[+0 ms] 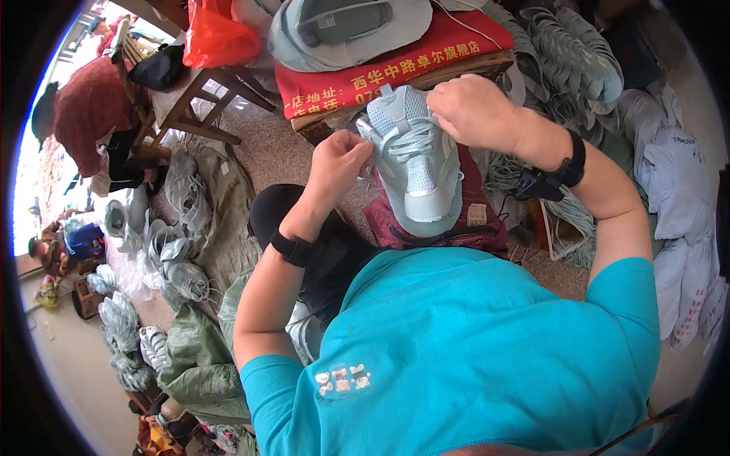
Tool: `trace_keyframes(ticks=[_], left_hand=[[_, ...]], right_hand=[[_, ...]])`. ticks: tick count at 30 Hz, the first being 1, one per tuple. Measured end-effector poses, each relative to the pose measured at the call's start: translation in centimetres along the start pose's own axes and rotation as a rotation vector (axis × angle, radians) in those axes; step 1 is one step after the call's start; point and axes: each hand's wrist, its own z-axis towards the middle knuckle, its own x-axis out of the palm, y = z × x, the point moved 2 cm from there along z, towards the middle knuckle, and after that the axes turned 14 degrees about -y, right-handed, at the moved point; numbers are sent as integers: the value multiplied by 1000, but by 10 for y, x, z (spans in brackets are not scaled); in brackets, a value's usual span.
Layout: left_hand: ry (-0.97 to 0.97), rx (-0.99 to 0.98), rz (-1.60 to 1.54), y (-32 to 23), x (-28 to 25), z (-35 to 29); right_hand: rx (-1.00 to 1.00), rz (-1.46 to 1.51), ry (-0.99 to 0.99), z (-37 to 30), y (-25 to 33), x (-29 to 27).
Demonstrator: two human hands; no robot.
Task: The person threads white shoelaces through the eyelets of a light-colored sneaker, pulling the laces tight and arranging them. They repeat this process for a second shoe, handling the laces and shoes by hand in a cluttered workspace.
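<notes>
A pale mint sneaker stands toe toward me over a dark red cloth, its opening by the bench edge. Pale laces cross its front below the tongue. At its left side my left hand is closed, thumb and forefinger pinched on the shoelace beside the eyelets. My right hand pinches at the opposite side, higher up near the collar, also on the lace. The fingers hide most of what they grip. Each wrist wears a black band.
A low wooden bench with a red printed cloth carries a larger pale shoe piece. Bundled uppers and white sacks crowd the right. On the left lie more shoes, a green sack, a stool and a bent-over person.
</notes>
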Motion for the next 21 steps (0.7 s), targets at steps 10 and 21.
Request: trace_keyframes(ticks=[10,21], left_hand=[[-90,698,1101,-54,15,2],[265,245,356,-47,-4,16]], right_hand=[[-112,96,216,30,-14,-24],[-88,453,319,28,-35,-11]])
